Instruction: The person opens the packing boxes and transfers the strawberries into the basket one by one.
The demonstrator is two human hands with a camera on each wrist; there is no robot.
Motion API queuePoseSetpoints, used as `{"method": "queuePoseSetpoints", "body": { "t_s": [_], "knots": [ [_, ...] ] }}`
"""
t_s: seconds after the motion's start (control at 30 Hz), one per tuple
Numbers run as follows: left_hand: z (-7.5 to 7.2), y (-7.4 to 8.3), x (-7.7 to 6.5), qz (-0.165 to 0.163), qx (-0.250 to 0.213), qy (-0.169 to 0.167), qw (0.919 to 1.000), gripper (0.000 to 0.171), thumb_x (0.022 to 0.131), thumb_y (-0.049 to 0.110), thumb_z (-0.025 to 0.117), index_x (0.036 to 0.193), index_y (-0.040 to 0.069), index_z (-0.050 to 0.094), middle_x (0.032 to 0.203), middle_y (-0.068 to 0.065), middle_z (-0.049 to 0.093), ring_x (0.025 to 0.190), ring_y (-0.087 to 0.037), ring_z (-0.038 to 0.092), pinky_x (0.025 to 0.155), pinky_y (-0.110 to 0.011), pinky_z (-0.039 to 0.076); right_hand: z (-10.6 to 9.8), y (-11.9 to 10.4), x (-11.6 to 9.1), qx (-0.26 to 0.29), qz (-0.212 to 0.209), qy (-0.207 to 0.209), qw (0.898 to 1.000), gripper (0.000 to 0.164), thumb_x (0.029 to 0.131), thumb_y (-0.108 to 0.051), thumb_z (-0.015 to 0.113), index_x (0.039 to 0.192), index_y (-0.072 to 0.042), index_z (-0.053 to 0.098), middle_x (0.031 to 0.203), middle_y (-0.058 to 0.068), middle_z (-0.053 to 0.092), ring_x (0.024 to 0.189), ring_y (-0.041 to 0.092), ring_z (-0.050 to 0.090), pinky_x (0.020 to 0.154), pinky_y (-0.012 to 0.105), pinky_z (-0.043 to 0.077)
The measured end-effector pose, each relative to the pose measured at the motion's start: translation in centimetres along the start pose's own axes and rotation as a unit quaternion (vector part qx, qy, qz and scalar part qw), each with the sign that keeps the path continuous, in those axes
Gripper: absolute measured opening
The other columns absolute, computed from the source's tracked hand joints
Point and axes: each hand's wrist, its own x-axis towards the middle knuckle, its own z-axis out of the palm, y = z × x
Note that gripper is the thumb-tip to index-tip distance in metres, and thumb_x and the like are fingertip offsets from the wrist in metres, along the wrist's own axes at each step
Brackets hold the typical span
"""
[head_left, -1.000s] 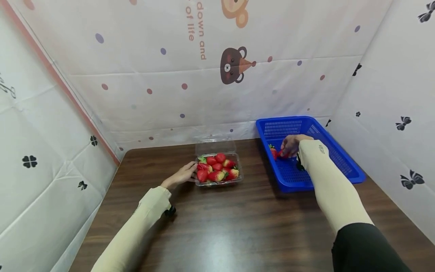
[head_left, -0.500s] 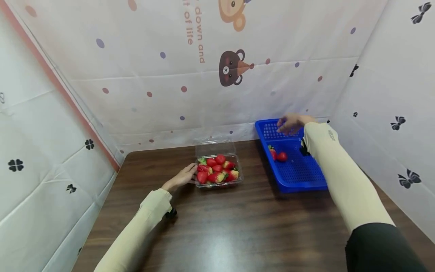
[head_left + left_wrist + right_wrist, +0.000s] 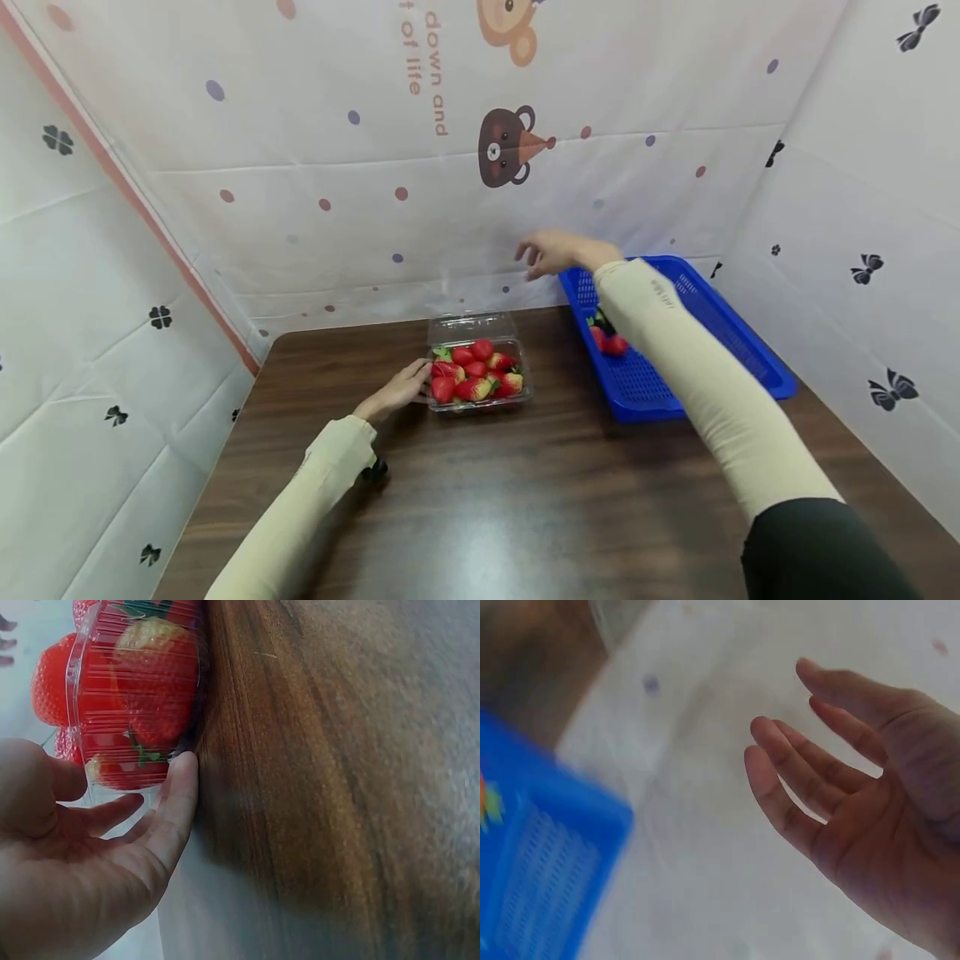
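A clear plastic clamshell box point(image 3: 480, 406), its lid point(image 3: 472, 329) raised at the back, is heaped with red strawberries point(image 3: 474, 388). My left hand point(image 3: 397, 392) rests against the box's left end. In the left wrist view, fingertips of that hand point(image 3: 97, 870) touch the low corner of the clear wall, and the thumb lies beside the rim. My right hand point(image 3: 558, 252) is in the air between the box and a blue basket point(image 3: 648, 411), above the table's back edge. Its fingers are loosely bent around nothing in the right wrist view, where the palm point(image 3: 885, 862) shows bare.
Inside the blue basket, a few strawberries point(image 3: 617, 345) lie by its left wall; my right forearm hides part of it. The brown wooden table point(image 3: 480, 500) meets a white printed curtain point(image 3: 337, 250) at the back, with more white cloth at both sides.
My right hand has released a strawberry in the basket, lifted out and moved left past the basket's edge. My left hand has stayed at the box.
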Motion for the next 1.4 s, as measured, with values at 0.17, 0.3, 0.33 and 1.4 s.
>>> {"method": "queuePoseSetpoints", "body": {
  "t_s": [0.17,0.3,0.33,1.4],
  "knots": [
    [-0.3,0.1,0.0,0.006,-0.002,0.007,1.0,0.045,0.106,0.027,0.028,0.14,-0.002,0.031,0.118,-0.024,0.049,0.093,-0.023,0.059,0.086,-0.042,0.056,4.6,-1.8,2.4,-0.024,-0.022,-0.046,0.998,0.052,0.083,-0.014,0.072,0.13,-0.009,0.051,0.127,0.019,0.053,0.119,0.032,0.05,0.097,0.043,0.048],
    [-0.2,0.0,0.2,0.007,0.0,-0.001,1.0,0.047,0.106,0.029,0.027,0.141,-0.001,0.03,0.121,-0.025,0.048,0.096,-0.025,0.059,0.087,-0.042,0.056,7.2,-2.7,3.4,-0.052,-0.015,-0.086,0.995,0.057,0.08,-0.012,0.075,0.131,-0.013,0.05,0.129,0.015,0.051,0.122,0.031,0.047,0.1,0.042,0.046],
    [-0.1,0.0,0.2,0.008,0.002,0.0,1.0,0.047,0.106,0.03,0.027,0.141,-0.001,0.03,0.121,-0.025,0.048,0.097,-0.026,0.059,0.087,-0.042,0.056,7.6,-2.9,3.5,-0.054,-0.017,-0.095,0.994,0.059,0.078,-0.011,0.075,0.132,-0.013,0.051,0.13,0.015,0.051,0.123,0.031,0.047,0.1,0.041,0.046],
    [0.4,-0.9,0.7,0.005,0.015,0.029,0.9995,0.05,0.105,0.035,0.028,0.14,0.0,0.033,0.118,-0.023,0.051,0.097,-0.026,0.06,0.085,-0.039,0.057,8.7,-5.3,3.7,-0.128,-0.117,-0.092,0.981,0.037,0.082,-0.003,0.07,0.118,-0.005,0.063,0.105,0.009,0.065,0.094,0.019,0.06,0.08,0.026,0.054]
  ]
}}
